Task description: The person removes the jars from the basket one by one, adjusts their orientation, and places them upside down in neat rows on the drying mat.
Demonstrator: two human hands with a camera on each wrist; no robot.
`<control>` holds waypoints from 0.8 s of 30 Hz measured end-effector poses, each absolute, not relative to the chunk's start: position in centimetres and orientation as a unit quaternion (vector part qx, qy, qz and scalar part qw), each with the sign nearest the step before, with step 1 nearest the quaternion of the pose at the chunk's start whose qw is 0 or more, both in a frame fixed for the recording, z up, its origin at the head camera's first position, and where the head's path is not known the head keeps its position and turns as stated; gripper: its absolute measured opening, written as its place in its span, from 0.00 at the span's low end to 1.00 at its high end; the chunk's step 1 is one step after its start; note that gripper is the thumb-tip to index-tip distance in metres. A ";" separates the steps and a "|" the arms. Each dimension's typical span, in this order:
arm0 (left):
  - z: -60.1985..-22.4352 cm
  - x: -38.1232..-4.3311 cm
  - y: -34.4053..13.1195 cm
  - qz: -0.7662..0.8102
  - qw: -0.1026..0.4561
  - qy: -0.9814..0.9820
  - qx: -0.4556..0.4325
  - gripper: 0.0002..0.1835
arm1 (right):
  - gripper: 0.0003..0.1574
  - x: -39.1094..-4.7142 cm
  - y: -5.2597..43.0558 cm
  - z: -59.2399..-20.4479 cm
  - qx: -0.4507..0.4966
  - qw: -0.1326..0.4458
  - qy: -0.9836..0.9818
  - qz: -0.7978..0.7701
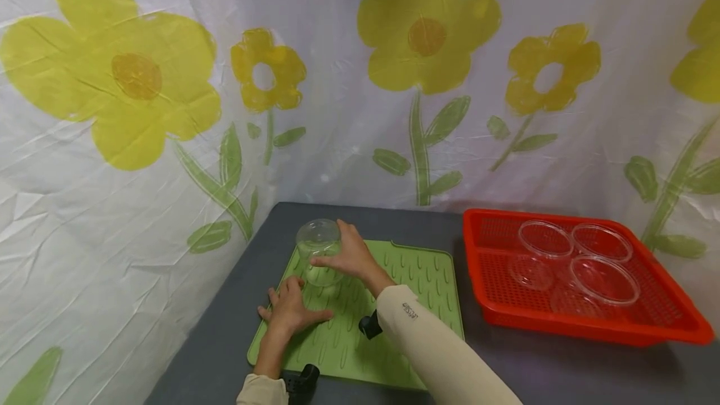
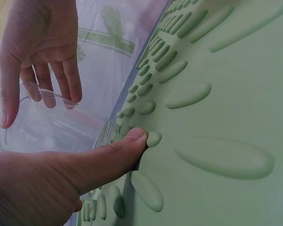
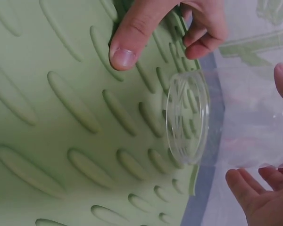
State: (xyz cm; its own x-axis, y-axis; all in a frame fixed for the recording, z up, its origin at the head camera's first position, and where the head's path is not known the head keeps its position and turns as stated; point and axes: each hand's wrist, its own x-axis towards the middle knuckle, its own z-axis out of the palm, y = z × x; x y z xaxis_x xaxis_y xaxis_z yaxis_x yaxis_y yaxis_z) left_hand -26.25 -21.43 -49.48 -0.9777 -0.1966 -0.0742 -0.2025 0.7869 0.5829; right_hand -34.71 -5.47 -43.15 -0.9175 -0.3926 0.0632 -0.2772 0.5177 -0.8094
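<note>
1. Pale sleeves (image 1: 433, 342) come in at the bottom.
2. Left hand (image 1: 292, 311): its fingers are spread and hold nothing, just beside the clear tub (image 1: 319, 252).
3. Right hand (image 1: 351, 258): its fingers grip that tub, rim down at the far left part of the green bumpy mat (image 1: 349, 352). I can't tell if it touches.
4. On the grey worktop (image 1: 202, 349), a red basket (image 1: 568, 330) holds three more tubs (image 1: 602, 283).
5. Behind hangs a flowery sheet (image 1: 332, 161).

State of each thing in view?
Held jar: inverted, rim down, gripped by right hand
Right hand: holding that jar
Left hand: open, fingers spread
Green mat: flat on table
Red basket: upright, holding jars
Three basket jars: standing, rims up
</note>
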 end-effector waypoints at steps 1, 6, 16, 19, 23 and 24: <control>-49.4 -26.3 -21.3 0.309 0.004 0.945 -0.104 0.49 | 0.69 -34.8 -5.3 -43.1 -0.193 0.065 0.869 -0.452; -49.3 -26.5 -20.8 0.303 0.011 0.948 -0.099 0.50 | 0.70 -34.8 -4.4 -42.9 -0.193 0.075 0.868 -0.451; -49.3 -26.7 -21.0 0.312 0.032 0.944 -0.100 0.52 | 0.67 -35.0 -1.9 -42.2 -0.212 0.046 0.858 -0.466; -49.3 -26.7 -21.3 0.309 0.039 0.945 -0.101 0.53 | 0.65 -35.2 -0.8 -41.8 -0.212 0.031 0.856 -0.470; -49.1 -26.6 -21.5 0.310 0.047 0.944 -0.104 0.54 | 0.63 -35.2 0.9 -40.8 -0.213 0.003 0.856 -0.472; -49.0 -26.6 -21.5 0.310 0.048 0.944 -0.105 0.54 | 0.62 -35.3 1.4 -40.5 -0.213 -0.007 0.856 -0.471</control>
State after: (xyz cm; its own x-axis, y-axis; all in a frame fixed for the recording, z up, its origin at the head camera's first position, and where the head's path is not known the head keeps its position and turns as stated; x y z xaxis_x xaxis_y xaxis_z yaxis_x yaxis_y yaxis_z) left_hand -26.59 -21.54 -49.03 -0.9735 -0.1681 -0.1549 -0.2272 0.7858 0.5752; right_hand -35.25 1.43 -40.54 -0.9088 -0.3589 0.2127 -0.3716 0.4644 -0.8039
